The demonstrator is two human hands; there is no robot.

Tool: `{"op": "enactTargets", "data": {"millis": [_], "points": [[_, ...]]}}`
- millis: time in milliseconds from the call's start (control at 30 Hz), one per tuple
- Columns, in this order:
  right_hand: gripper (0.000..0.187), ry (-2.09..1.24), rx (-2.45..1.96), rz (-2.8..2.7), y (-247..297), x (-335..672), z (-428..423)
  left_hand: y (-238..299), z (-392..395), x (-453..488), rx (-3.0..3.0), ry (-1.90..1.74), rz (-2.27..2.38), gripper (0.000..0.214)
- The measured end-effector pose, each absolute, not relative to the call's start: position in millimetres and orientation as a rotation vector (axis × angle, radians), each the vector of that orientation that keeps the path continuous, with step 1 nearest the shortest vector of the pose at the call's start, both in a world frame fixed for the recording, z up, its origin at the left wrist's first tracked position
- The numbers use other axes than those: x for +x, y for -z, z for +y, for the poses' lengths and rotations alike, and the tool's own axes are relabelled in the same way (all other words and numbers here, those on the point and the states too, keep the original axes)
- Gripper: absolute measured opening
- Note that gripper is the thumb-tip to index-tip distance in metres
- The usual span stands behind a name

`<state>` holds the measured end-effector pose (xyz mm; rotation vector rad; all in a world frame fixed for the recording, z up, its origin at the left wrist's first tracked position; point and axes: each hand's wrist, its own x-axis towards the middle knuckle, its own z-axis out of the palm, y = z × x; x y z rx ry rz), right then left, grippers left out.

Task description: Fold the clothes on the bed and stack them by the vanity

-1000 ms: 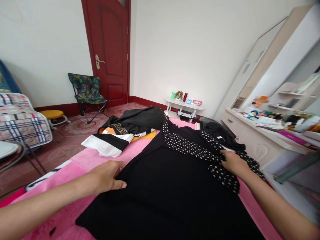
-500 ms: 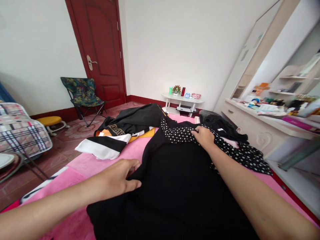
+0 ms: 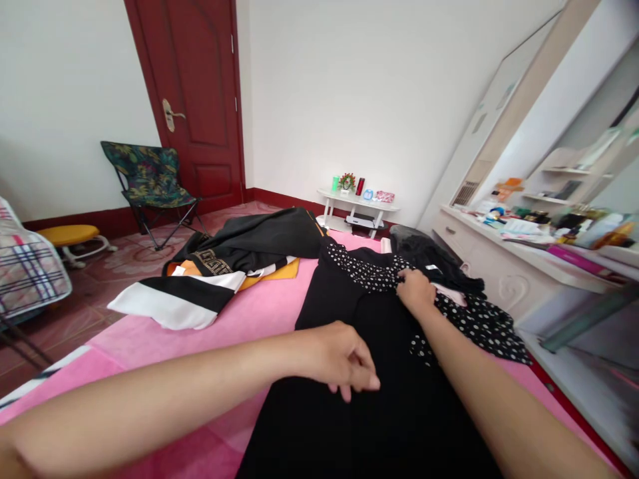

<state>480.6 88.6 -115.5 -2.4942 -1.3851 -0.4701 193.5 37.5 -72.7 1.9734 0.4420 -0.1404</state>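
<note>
A black garment (image 3: 379, 412) lies spread on a pink bed cover (image 3: 259, 313). Its collar is black with white polka dots (image 3: 369, 274). My right hand (image 3: 415, 291) rests on that dotted collar near the far end, fingers curled onto the cloth. My left hand (image 3: 344, 362) hovers over the middle of the black cloth with its fingers bent loosely down, holding nothing that I can see.
A pile of black, white and orange clothes (image 3: 219, 273) lies on the bed's left side. More dark clothing (image 3: 429, 256) sits beyond the collar. A white dresser (image 3: 504, 266) crowded with items runs along the right. A folding chair (image 3: 147, 183), yellow stool (image 3: 70, 236) and red door (image 3: 194, 100) stand at the left.
My left hand left the garment's left edge and moved right over its middle. My right hand came from the dotted sleeve at the right to the collar. The view shifted right.
</note>
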Motion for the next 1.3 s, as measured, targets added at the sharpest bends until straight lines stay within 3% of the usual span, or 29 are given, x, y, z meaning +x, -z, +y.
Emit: {"op": "enactTargets", "data": {"millis": [67,167,300,500,833,900,1067,1200,1300], "points": [[0.038,0.59,-2.439,-1.468,137.9,473.4,84.5,85.2,64.2,210.2,2.381,-0.251,0.59,0.028],[0.035,0.73,-2.269,-1.52,153.8,470.2,80.1,113.6,110.7,220.5,2.67,-0.598,0.942,0.051],[0.025,0.775,-1.968,-1.569,145.1,468.0,85.5,149.4,151.4,216.1,2.625,-0.441,1.187,0.07],[0.02,0.641,-1.561,-1.966,116.0,412.0,135.1,159.4,153.4,215.1,2.601,-0.555,1.245,0.066],[0.029,0.906,-1.549,-2.436,90.9,373.8,222.8,154.3,152.5,211.5,2.505,-0.622,1.316,0.062],[0.024,0.826,-1.712,-2.376,93.0,378.7,235.5,152.5,151.9,210.8,2.488,-0.621,1.31,0.062],[0.021,0.258,-2.182,-1.83,113.3,391.9,262.4,152.4,152.6,210.3,2.415,-0.716,1.324,0.062],[0.012,0.139,-2.196,-1.679,115.0,399.4,280.1,152.4,160.7,210.1,2.261,-0.892,1.397,0.053],[0.018,0.13,-2.074,-1.622,103.5,400.4,295.3,154.5,173.1,209.3,2.136,-0.944,1.411,0.041]]}}
